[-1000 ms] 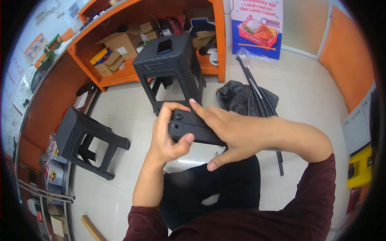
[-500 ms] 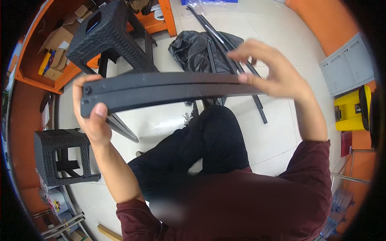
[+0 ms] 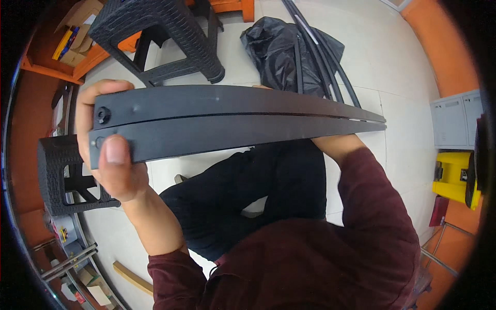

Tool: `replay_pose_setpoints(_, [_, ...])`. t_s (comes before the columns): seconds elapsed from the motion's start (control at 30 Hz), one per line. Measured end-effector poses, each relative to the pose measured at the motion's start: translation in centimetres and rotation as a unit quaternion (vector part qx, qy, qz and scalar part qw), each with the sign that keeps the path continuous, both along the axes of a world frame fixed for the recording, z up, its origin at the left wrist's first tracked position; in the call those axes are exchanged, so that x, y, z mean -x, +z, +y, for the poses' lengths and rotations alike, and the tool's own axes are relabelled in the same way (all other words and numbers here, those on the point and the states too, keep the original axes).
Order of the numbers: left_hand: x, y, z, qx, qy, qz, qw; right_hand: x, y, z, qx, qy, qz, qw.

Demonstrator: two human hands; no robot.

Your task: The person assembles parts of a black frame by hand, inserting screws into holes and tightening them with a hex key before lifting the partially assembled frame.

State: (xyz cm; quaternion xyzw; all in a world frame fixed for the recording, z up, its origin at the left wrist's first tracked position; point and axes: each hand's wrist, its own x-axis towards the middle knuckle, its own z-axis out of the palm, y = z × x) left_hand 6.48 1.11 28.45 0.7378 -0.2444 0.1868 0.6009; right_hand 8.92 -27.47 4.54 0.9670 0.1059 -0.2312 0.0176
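Two long black metal bars (image 3: pixel 206 106) lie side by side with a thin gap between them, raised above my lap. My left hand (image 3: pixel 116 160) is closed round their left end, its thumb pressed on the lower bar beside a round fitting. A dark knob-like bolt (image 3: pixel 104 115) sits on the upper bar at that end. My right hand (image 3: pixel 326 142) is behind the bars, mostly hidden. Only its wrist shows below them and a bit of skin above their upper edge, so its grip cannot be made out.
A black woven-pattern stool (image 3: pixel 150 36) stands beyond the bars at the left, and a smaller black stool (image 3: pixel 50 175) nearer. Black tubes (image 3: pixel 323 57) rest on a black plastic bag (image 3: pixel 263 46) on the floor. A yellow container (image 3: pixel 452 175) and grey lockers (image 3: pixel 449 124) are at the right.
My right hand has gone from the right part of the bars to behind their middle. The bars now show their full length to the right tip. The whole view has shifted.
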Motion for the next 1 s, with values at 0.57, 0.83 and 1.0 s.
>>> replay_pose_setpoints(0.57, [0.2, -0.2, -0.3, -0.037, 0.037, 0.03, 0.998, -3.3, -7.1, 1.5, -0.007, -0.039, 0.059, 0.997])
replay_pose_setpoints(0.83, [0.0, -0.8, -0.1, 0.022, 0.019, 0.053, 0.998, -2.0, -6.1, 0.2, -0.106, -0.087, 0.072, 0.988])
replay_pose_setpoints(1.0, [-0.4, -2.0, 0.7, 0.018, -0.013, 0.0, 1.0, 1.4, -3.2, -1.0, -0.268, -0.144, 0.155, 0.94])
